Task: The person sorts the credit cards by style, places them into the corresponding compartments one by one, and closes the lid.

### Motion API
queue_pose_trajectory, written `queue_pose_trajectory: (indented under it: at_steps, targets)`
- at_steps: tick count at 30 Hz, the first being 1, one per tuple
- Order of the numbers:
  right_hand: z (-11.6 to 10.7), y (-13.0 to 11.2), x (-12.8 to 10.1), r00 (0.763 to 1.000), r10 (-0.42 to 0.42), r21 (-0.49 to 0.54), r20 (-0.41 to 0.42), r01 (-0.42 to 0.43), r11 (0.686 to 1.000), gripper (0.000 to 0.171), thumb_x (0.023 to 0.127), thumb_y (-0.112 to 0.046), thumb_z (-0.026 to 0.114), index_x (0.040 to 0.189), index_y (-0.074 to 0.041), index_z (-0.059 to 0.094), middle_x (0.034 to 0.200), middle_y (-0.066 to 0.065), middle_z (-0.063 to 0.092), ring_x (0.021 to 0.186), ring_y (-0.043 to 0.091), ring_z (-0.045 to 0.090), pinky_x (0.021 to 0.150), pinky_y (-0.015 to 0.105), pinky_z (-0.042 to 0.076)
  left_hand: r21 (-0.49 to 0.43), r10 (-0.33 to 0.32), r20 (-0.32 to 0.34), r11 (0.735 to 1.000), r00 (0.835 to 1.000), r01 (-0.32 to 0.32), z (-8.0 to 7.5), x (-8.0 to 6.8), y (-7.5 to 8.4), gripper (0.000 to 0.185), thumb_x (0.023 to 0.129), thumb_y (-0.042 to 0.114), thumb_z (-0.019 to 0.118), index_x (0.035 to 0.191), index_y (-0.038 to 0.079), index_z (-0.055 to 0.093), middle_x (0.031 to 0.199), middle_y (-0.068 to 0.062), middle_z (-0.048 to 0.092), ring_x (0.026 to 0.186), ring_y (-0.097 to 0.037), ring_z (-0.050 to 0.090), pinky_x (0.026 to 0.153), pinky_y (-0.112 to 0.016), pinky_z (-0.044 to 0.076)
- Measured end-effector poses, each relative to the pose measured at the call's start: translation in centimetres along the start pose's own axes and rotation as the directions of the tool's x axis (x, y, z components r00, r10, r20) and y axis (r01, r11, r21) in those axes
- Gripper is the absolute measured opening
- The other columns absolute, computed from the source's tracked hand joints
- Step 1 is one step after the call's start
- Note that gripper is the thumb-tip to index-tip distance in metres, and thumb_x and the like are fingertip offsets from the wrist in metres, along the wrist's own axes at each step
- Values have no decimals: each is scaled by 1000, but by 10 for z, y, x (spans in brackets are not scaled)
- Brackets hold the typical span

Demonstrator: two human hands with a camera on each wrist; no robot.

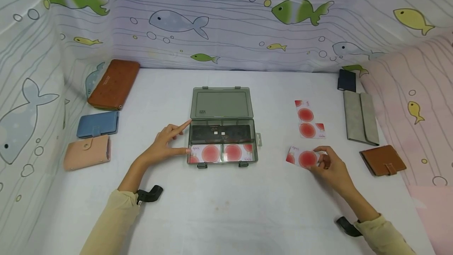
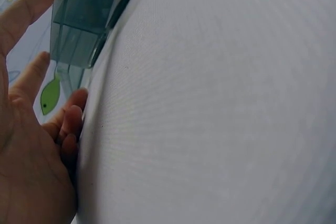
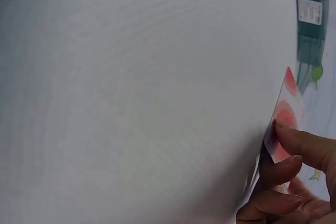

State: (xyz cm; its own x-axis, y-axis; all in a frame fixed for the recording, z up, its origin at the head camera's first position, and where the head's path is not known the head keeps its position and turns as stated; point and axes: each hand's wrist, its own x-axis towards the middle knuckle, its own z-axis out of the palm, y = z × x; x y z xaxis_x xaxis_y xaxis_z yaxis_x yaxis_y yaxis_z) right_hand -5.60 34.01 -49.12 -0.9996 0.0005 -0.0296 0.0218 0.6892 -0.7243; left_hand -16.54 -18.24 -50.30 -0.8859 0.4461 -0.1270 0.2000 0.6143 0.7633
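The right hand [image 1: 330,168] pinches a red-dotted card [image 1: 301,157] at four o'clock of the open grey box [image 1: 222,126]; the left hand [image 1: 163,145], fingers straight, touches the box's nine o'clock edge on the worktop [image 1: 226,207].

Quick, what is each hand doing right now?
Left hand: open, straight fingers touching the grey transparent plastic box.
Right hand: pinching a white card with a red circle.
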Motion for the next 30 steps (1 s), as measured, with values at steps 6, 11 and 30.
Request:
queue_pose_trajectory:
  at_steps: [6,11,30]
  targets:
    - [2,3,2,997,-58,44,-45,60,997,45,83,7,72,126,-7,66,71,1,51,60,5,43,51,23,36,-3,2,0,1000,1000,-2,0,0,1,94,80,36,82,157,38,27,115,-7,46,94,-19,34,83,-42,24]
    - [1,0,2,999,-31,153,-32,35,988,37,88,2,70,125,-2,67,75,-1,50,58,6,42,48,25,36,-4,-1,-2,1000,1000,1,-1,-1,1,94,80,36,82,157,38,27,115,-7,46,94,-19,34,83,-42,24]
    - [12,-43,19,996,-35,381,80,2,924,37,91,-2,70,126,2,63,70,-2,47,54,11,43,49,35,38,-3,11,-8,1000,1000,-11,0,-1,0,92,81,35,81,157,35,29,116,-7,47,94,-18,34,83,-42,24]
